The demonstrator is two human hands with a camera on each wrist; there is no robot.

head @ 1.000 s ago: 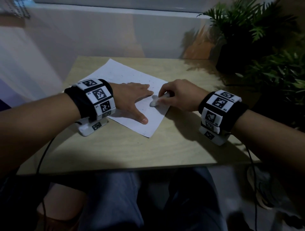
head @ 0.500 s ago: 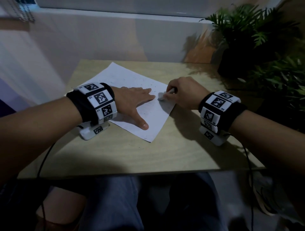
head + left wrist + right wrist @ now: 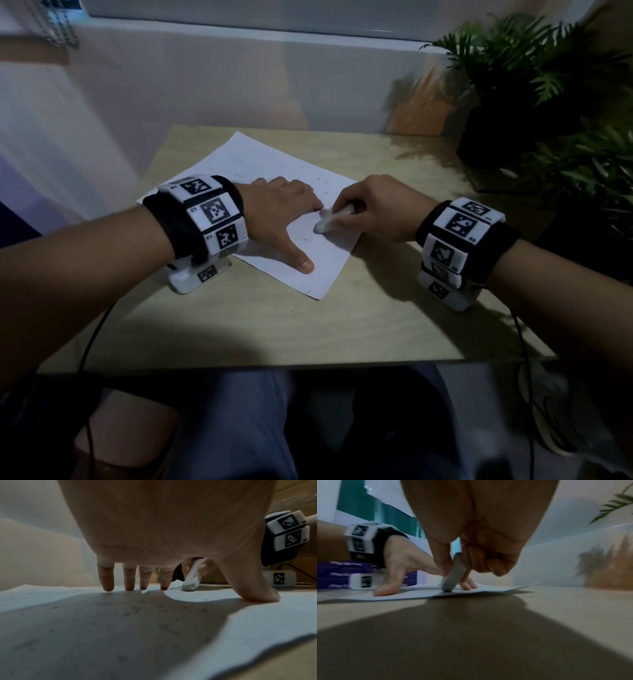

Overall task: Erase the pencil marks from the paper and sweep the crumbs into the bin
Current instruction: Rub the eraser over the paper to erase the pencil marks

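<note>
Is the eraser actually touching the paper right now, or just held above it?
Touching. In the left wrist view the eraser, pinched by the right hand, has its lower end resting on the paper with no gap beneath; the right wrist view agrees.

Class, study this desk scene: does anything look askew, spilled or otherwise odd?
The paper lies skewed, corner toward the person, not square to the table. Dark eraser crumbs are scattered over it. The left hand presses it flat while the right hand rubs with the eraser. No bin shows.
</note>
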